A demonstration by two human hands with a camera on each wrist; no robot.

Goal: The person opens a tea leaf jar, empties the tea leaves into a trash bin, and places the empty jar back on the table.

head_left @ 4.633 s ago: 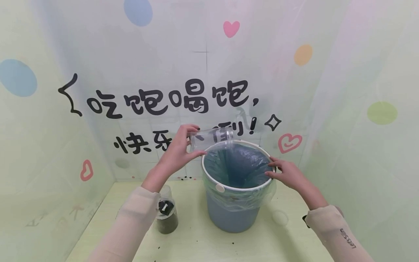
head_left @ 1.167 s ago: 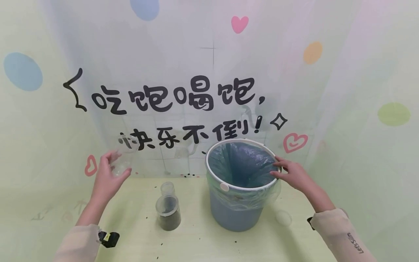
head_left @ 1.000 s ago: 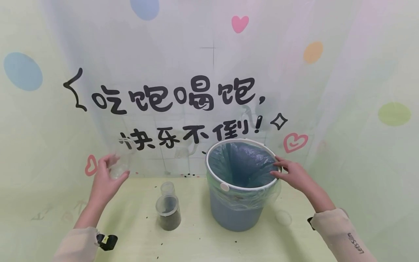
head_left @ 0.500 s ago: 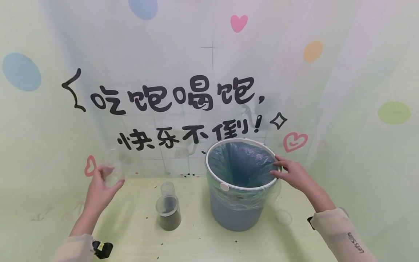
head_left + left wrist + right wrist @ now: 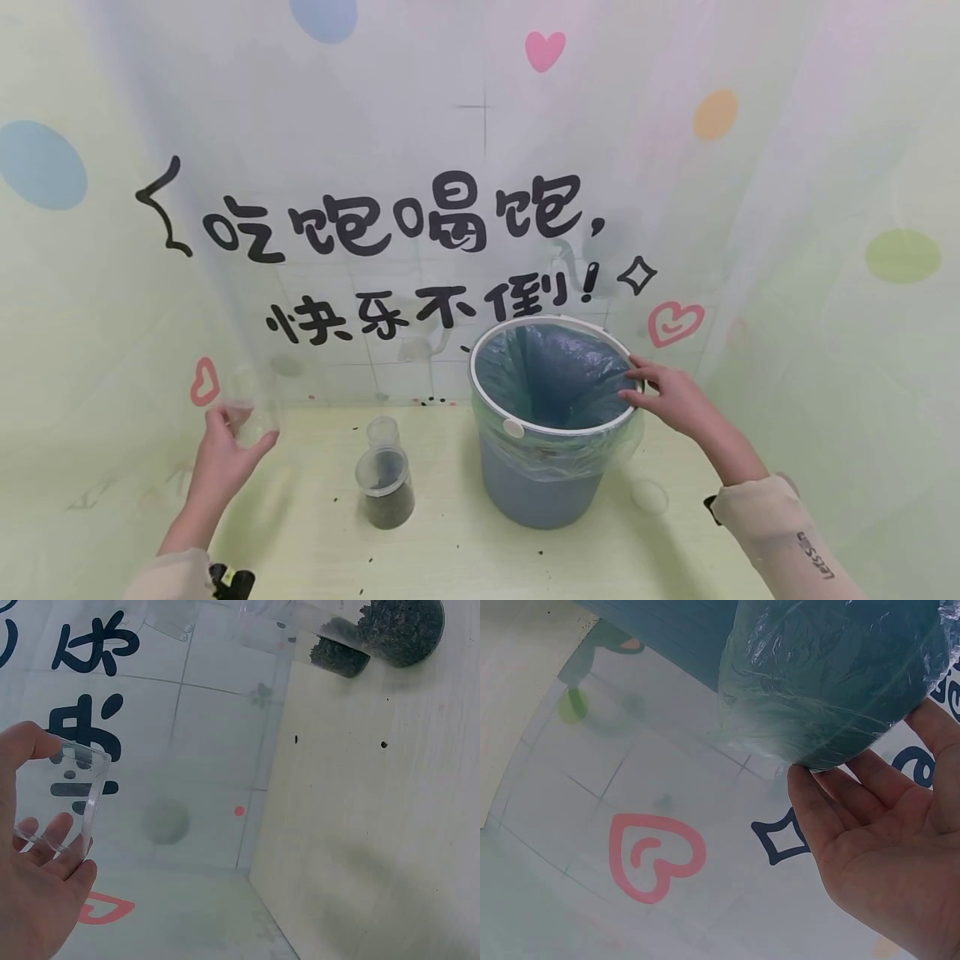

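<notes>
My left hand (image 5: 225, 458) grips a clear plastic jar (image 5: 96, 796) above the left side of the table, thumb and fingers round its wall. In the head view the jar is faint against the pale wall. At the right, my right hand (image 5: 678, 404) holds the white rim (image 5: 552, 432) of a blue trash can (image 5: 532, 496), with fingertips against its liner. A thin green bag (image 5: 802, 697) lines the can and folds down outside. Between the hands stands a clear jar of dark dried flakes (image 5: 387, 504), with a smaller clear jar (image 5: 383, 432) behind it.
A clear round lid (image 5: 649, 497) lies right of the trash can. Several dark crumbs are scattered over the pale table (image 5: 442, 567). Printed curtain-like walls (image 5: 420, 125) close in the back and sides.
My left hand first held the clear jar sideways at the trash can's mouth, then carried it left. Over the last second it lowers toward the table. My right hand stays at the rim.
</notes>
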